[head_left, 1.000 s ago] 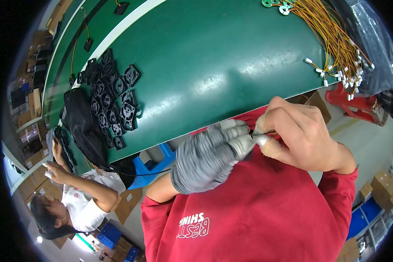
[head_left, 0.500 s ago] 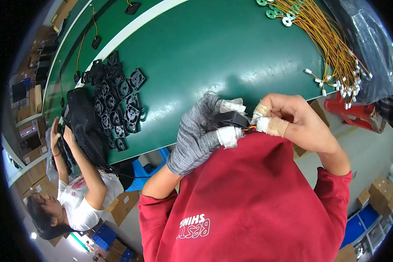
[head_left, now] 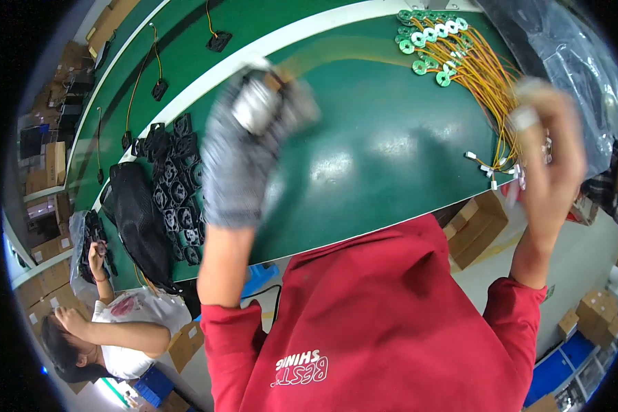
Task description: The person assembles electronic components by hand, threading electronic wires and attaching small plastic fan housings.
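Note:
My left hand (head_left: 244, 137), in a grey knit glove with white wrapping on its fingers, is over the table beside the pale curved rim. Motion smears it, but its fingers look closed round a small black fan, mostly hidden, and a blurred yellow wire (head_left: 350, 58) trails from it to the right. My right hand (head_left: 553, 147), bare with taped fingers, is at the bundle of yellow and brown wires (head_left: 484, 82); blur hides whether it grips any. Green ring-shaped circuit boards (head_left: 429, 34) top these wires, and white plugs (head_left: 487, 168) end them.
Black fan frames (head_left: 175, 199) lie in rows on the green table (head_left: 364, 137), beside a black mesh bag (head_left: 141, 220). Fans with wires (head_left: 159, 89) rest beyond the pale rim (head_left: 309, 31). Clear plastic (head_left: 577, 62) covers the right end. A co-worker (head_left: 123, 329) sits at left; a carton (head_left: 477, 230) stands below.
My hands have parted from in front of my body. The left went forward and left with the fan; the right went right to the wires. The co-worker has raised one hand to the head.

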Tool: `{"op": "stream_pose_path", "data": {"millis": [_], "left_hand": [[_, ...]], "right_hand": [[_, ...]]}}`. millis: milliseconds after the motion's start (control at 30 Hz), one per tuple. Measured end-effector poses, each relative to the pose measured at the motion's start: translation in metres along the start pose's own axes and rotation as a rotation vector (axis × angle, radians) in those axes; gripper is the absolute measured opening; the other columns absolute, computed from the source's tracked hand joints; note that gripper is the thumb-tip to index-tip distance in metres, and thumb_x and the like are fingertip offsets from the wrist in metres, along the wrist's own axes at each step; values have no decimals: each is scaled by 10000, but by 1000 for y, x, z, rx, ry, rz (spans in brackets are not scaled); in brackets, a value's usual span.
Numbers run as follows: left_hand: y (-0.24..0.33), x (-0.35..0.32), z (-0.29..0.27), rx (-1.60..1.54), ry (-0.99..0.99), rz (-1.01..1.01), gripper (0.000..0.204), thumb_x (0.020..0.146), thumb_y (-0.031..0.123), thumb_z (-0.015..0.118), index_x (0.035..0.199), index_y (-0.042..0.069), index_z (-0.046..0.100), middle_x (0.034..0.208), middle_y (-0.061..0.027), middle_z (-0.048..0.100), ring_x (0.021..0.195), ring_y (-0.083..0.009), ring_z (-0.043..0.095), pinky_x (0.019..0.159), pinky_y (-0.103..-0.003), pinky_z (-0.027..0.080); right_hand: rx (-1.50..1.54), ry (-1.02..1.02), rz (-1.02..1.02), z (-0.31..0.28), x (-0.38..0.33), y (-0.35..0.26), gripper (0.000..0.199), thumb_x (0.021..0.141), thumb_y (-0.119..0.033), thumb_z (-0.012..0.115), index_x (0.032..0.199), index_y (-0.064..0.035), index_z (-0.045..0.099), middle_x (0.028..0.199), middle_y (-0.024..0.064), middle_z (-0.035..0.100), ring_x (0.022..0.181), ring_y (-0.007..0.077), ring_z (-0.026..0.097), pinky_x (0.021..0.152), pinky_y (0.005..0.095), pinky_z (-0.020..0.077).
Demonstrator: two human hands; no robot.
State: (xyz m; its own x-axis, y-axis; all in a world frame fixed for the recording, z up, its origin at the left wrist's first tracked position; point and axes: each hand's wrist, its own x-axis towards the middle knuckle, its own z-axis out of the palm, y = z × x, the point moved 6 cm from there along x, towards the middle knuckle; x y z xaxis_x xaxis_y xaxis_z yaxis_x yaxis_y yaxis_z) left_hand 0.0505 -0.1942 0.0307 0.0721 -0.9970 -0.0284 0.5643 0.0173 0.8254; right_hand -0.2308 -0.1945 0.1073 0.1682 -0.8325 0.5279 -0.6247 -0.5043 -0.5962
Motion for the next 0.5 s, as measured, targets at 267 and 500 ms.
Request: {"op": "stream_pose_path", "data": {"millis": [267,500], "left_hand": [[9,170,-128,403,243,132,277,776,-6,535,1016,-73,413,933,-271,535,807,-371,604,743,-461,547],[6,138,-90,995,395,-161,653,788,152,617,1320,9,267,1003,-156,573,536,-166,592,388,-258,447]], "right_hand": [[-451,-150,-203,56,15,35,252,720,-91,622,966,-107,574,904,60,541,846,237,543,722,357,444],[-760,-176,-236,98,-7,65,333,727,-92,584,1054,-135,541,925,63,483,781,210,537,654,318,466]]}}
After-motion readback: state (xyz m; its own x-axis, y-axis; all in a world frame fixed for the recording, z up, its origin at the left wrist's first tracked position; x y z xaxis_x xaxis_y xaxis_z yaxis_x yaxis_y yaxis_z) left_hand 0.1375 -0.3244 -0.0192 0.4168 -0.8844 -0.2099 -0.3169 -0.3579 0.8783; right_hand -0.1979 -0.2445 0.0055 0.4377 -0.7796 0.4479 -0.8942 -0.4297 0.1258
